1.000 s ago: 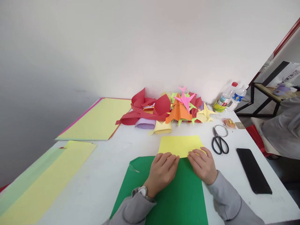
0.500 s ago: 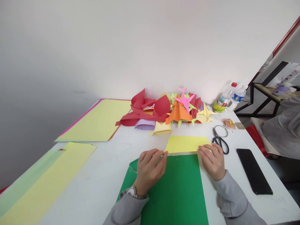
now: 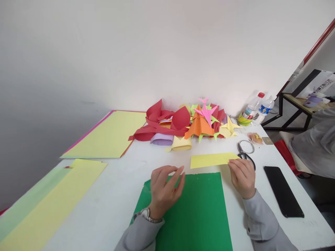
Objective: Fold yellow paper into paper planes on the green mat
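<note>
Pinched in my right hand [image 3: 243,177] is the right end of a small yellow sheet of paper [image 3: 209,160], which is raised and slightly tilted beyond the top edge of a green sheet [image 3: 196,212]. My left hand [image 3: 166,186] hovers over the green sheet's upper left part, empty, with its fingers apart and curved. A gap separates its fingertips from the yellow paper. Black-handled scissors [image 3: 246,160] lie just behind my right hand, partly hidden by it, and a roll of clear tape [image 3: 247,146] rests against them.
Folded paper shapes, with an orange plane [image 3: 199,127] and red strips [image 3: 167,125], pile up by the wall. Large paper sheets [image 3: 104,136] and long strips [image 3: 62,195] lie left. Rightward are a black phone [image 3: 283,191], two bottles [image 3: 250,109] and a seated person's grey sleeve [image 3: 314,146].
My left hand has let go of the yellow paper and its fingers have spread. My right hand has moved a little right with the paper, whose left end has swung away from my left hand.
</note>
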`<action>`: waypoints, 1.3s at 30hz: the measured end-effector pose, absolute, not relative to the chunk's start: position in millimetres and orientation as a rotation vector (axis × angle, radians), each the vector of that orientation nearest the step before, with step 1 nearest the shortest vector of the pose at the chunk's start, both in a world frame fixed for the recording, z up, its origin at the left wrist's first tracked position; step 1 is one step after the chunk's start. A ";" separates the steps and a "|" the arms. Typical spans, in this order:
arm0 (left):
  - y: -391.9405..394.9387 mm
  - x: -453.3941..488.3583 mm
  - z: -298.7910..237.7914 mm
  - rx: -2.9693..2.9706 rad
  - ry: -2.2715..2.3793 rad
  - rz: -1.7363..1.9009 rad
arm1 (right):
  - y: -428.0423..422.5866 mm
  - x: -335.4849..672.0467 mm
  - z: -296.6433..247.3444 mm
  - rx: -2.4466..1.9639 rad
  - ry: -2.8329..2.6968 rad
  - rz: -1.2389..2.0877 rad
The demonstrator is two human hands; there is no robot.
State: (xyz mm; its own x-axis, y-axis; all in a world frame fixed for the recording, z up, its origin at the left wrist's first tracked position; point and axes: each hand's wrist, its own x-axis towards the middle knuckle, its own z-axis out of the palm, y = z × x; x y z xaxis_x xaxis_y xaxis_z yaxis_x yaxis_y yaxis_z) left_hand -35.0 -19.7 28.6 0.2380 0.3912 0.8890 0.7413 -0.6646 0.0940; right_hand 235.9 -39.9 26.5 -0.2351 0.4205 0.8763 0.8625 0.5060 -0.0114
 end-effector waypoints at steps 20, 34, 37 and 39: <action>-28.7 -12.2 19.3 -2.839 -0.816 -1.684 | -54.3 190.8 28.2 -0.897 -2.282 -0.458; -19.6 -27.8 29.7 -2.731 -1.174 -2.050 | -40.6 219.8 25.4 -1.032 -2.147 -0.404; -18.7 -31.9 31.7 -2.640 -1.314 -2.128 | -37.8 229.0 26.0 -1.052 -2.107 -0.400; -19.2 -34.5 32.3 -2.562 -1.360 -2.176 | -37.3 233.9 25.8 -1.054 -2.076 -0.395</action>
